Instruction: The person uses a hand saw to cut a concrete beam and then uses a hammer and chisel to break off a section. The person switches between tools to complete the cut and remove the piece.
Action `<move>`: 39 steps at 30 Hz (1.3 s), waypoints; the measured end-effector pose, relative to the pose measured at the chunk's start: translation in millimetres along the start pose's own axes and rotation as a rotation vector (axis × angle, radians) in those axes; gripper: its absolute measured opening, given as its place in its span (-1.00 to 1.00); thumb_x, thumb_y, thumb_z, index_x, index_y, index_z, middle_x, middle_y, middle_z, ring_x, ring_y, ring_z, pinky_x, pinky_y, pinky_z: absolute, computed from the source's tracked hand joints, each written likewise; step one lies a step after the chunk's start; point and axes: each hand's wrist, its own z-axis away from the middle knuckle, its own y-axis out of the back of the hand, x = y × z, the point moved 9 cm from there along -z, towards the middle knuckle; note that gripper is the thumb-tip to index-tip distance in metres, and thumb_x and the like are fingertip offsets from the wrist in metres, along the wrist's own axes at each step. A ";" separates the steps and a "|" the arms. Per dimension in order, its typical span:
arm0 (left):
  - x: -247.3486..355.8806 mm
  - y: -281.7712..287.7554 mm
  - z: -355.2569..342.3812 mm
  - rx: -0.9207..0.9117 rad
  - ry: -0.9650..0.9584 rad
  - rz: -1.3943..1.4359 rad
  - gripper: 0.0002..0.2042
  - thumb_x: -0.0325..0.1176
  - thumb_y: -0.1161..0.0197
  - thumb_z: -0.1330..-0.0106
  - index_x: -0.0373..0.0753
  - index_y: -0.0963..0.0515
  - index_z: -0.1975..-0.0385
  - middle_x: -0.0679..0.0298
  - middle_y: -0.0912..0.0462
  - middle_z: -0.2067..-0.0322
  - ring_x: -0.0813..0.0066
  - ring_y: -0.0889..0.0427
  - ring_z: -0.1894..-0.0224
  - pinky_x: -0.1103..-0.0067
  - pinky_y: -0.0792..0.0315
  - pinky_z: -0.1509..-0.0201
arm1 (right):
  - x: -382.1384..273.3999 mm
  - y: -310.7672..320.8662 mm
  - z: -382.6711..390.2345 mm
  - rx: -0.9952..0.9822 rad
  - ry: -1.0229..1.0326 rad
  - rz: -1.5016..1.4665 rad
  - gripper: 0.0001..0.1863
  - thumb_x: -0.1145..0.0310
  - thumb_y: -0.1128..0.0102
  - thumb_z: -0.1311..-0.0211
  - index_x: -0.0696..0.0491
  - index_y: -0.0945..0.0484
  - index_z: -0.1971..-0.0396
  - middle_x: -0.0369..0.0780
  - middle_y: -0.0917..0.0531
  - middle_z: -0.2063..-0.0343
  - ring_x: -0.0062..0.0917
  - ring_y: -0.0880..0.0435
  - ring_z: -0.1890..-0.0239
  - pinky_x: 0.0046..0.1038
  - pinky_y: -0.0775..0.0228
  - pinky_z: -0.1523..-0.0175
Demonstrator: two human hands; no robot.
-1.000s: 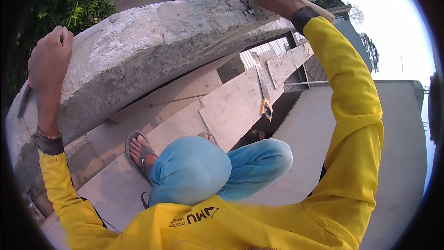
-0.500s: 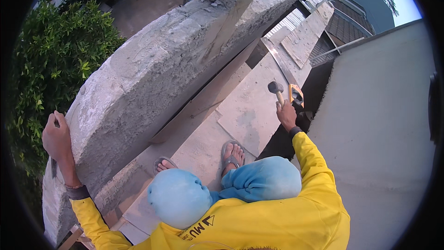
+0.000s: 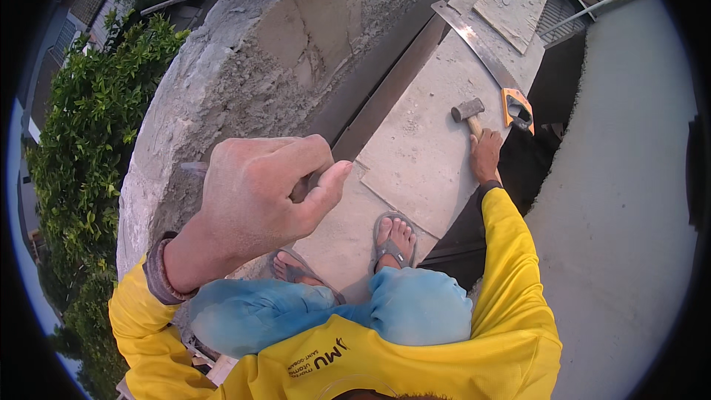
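While left fingers (image 3: 311,178) curl closed, right fingers (image 3: 485,150) grip the hammer (image 3: 468,112).

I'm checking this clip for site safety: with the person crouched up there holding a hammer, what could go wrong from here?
The right hand holds the steel-headed wooden hammer beside the slab's dark open edge; it could slip over. The feet wear only open sandals, so a dropped hammer may hurt toes. The orange-handled hand saw lies close by and might get knocked off.
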 end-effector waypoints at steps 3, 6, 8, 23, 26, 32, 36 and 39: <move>29.4 -168.7 -56.9 -0.272 -0.459 -0.104 -0.74 -0.19 -0.30 -0.41 -0.15 -0.53 0.50 0.29 -0.60 0.63 0.26 -0.69 0.54 0.33 -0.52 0.44 | 11.0 -3.4 -3.8 -0.054 0.031 -0.062 -0.57 0.13 -0.28 -0.46 0.12 -0.51 -0.11 0.03 -0.53 0.01 -0.02 -0.49 -0.12 -0.03 -0.34 -0.19; 47.9 -296.8 -77.1 -0.196 -0.843 -0.136 -0.81 -0.23 -0.32 -0.29 -0.11 -0.52 0.50 0.31 -0.61 0.59 0.29 -0.69 0.49 0.35 -0.50 0.34 | 45.1 13.0 -22.8 0.006 -0.025 -0.041 -0.55 0.06 -0.24 -0.49 0.06 -0.53 -0.16 -0.03 -0.54 -0.07 -0.06 -0.48 -0.18 -0.02 -0.31 -0.24; 54.3 -359.9 -84.1 -0.150 -0.923 -0.065 -0.84 -0.23 -0.32 -0.26 -0.09 -0.54 0.49 0.35 -0.62 0.56 0.29 -0.69 0.39 0.35 -0.51 0.22 | 73.8 40.8 -40.5 0.206 -0.072 0.089 -0.44 0.10 -0.32 -0.43 -0.01 -0.44 -0.32 -0.06 -0.51 -0.20 -0.09 -0.42 -0.31 -0.01 -0.31 -0.31; 43.9 -494.7 -89.3 -0.186 -0.648 0.339 -0.55 -0.22 -0.45 -0.19 -0.13 -0.58 -0.09 -0.01 -0.41 -0.29 -0.03 -0.30 -0.45 0.09 -0.19 -0.58 | 123.9 5.4 -90.1 -0.219 0.245 0.263 -0.41 0.43 -0.35 -0.28 0.09 -0.46 -0.32 -0.05 -0.54 -0.22 -0.07 -0.48 -0.34 -0.08 -0.34 -0.39; 23.9 -474.3 -84.6 -0.162 -0.612 0.287 -0.33 -0.19 -0.48 -0.14 -0.12 -0.46 -0.31 -0.11 -0.29 -0.43 -0.11 -0.14 -0.57 0.02 -0.04 -0.65 | 114.2 11.5 -97.7 -0.237 0.221 0.337 -0.45 0.45 -0.33 -0.25 0.07 -0.48 -0.27 -0.07 -0.56 -0.20 -0.11 -0.51 -0.31 -0.13 -0.36 -0.31; -43.5 -444.9 -57.7 -0.225 -0.302 0.205 -0.02 -0.10 -0.52 -0.14 -0.13 -0.16 -0.59 -0.17 0.02 -0.61 -0.13 0.10 -0.69 -0.05 0.19 -0.70 | 78.6 56.2 -106.0 0.000 0.154 0.258 -0.73 0.29 -0.30 -0.39 0.04 -0.62 -0.02 -0.11 -0.71 0.32 -0.20 -0.72 0.17 -0.26 -0.32 -0.01; -48.2 -396.0 -50.4 -0.198 -0.361 0.143 -0.07 -0.08 -0.51 -0.16 -0.21 -0.24 -0.54 -0.15 -0.03 -0.60 -0.06 0.07 -0.69 0.02 0.17 -0.73 | 53.9 82.4 -78.9 0.054 -0.023 0.069 -0.79 0.20 -0.28 -0.48 0.03 -0.64 0.11 -0.07 -0.70 0.46 -0.07 -0.71 0.29 -0.24 -0.39 0.06; -50.0 -312.3 -61.1 -0.172 -0.431 -0.101 -0.12 -0.09 -0.50 -0.21 -0.27 -0.27 -0.52 -0.09 -0.08 -0.60 0.02 0.04 -0.69 0.11 0.15 -0.75 | 38.9 90.7 -42.8 0.069 -0.223 -0.215 -0.76 0.23 -0.26 -0.53 0.13 -0.63 0.14 -0.04 -0.74 0.36 -0.15 -0.75 0.21 -0.22 -0.49 0.04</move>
